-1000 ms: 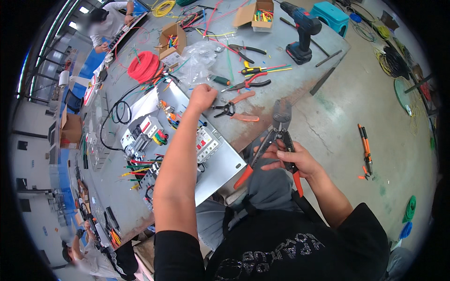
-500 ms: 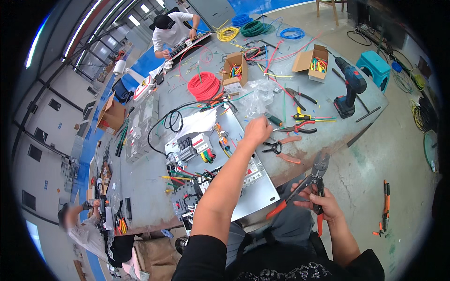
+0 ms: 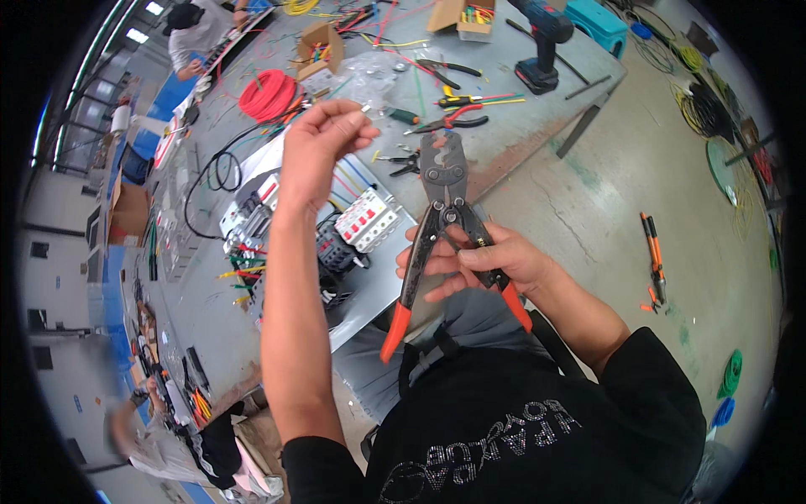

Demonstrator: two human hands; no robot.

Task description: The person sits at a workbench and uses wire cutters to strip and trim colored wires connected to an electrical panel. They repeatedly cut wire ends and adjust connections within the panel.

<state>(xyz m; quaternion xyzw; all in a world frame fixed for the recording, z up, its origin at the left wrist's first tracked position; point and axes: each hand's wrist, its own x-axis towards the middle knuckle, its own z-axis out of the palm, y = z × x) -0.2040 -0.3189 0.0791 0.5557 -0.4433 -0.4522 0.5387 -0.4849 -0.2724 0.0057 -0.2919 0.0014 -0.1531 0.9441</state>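
My left hand (image 3: pixel 323 151) is raised over the table, thumb and fingers pinched on a small silvery piece (image 3: pixel 366 108), too small to name surely. My right hand (image 3: pixel 504 262) holds crimping pliers (image 3: pixel 445 181) with red grip ends, jaws pointing away from me and the two handles spread apart. Its thumb lies over the right handle, with fingers reaching behind towards the left one. Below and right of my left hand lies a metal mounting panel (image 3: pixel 367 304) bearing a row of circuit breakers (image 3: pixel 367 220) and a black contactor (image 3: pixel 334 250); my left forearm hides part of it.
Red-handled pliers (image 3: pixel 453 123), a dark cutter (image 3: pixel 449 71) and a cordless drill (image 3: pixel 543 46) lie beyond. A red wire coil (image 3: pixel 267 95) and a cardboard box (image 3: pixel 319 52) stand at far left. Two other people (image 3: pixel 197 38) work at the table's far and left sides.
My left hand has lifted off the tools on the table, now pinching a small piece. My right hand has raised the crimping pliers leftward in front of me. The view has shifted.
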